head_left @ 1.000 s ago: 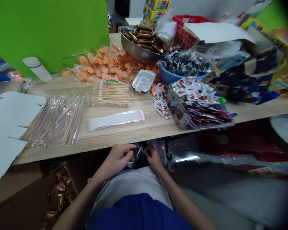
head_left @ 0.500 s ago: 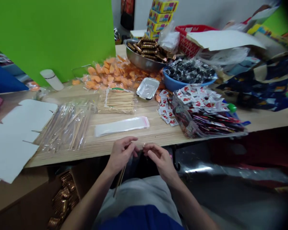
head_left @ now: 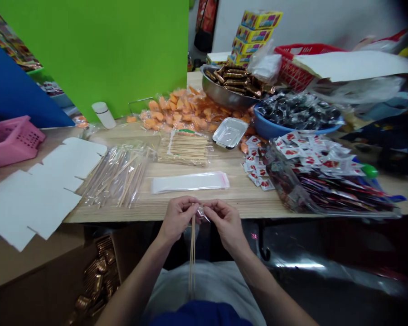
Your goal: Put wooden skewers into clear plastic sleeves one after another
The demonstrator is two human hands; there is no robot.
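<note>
Close together at the table's front edge, both my hands are closed in pinches. A few thin bamboo skewers point(head_left: 192, 253) hang down from my left hand point(head_left: 181, 219), pointing toward my lap. Between the fingertips shows a shiny bit of clear plastic point(head_left: 203, 214), pinched by my right hand point(head_left: 225, 222); its full shape is hidden. Just beyond the hands lies a stack of long clear plastic sleeves point(head_left: 190, 182). Behind that is a bundle of bamboo skewers point(head_left: 188, 149), and to its left a pile of bagged skewers point(head_left: 114, 176).
Orange wrapped pieces point(head_left: 177, 111) spread along the back, near a foil tray point(head_left: 230, 132). A steel bowl point(head_left: 212, 93) and a blue basin point(head_left: 268, 127) stand behind. Small white packets point(head_left: 309, 149) heap up at right. White cardboard point(head_left: 51, 190) and a pink basket point(head_left: 13, 142) are left.
My right hand has come in to meet the left and now pinches clear plastic. The skewers have swung from slanting to nearly upright. The view has shifted left.
</note>
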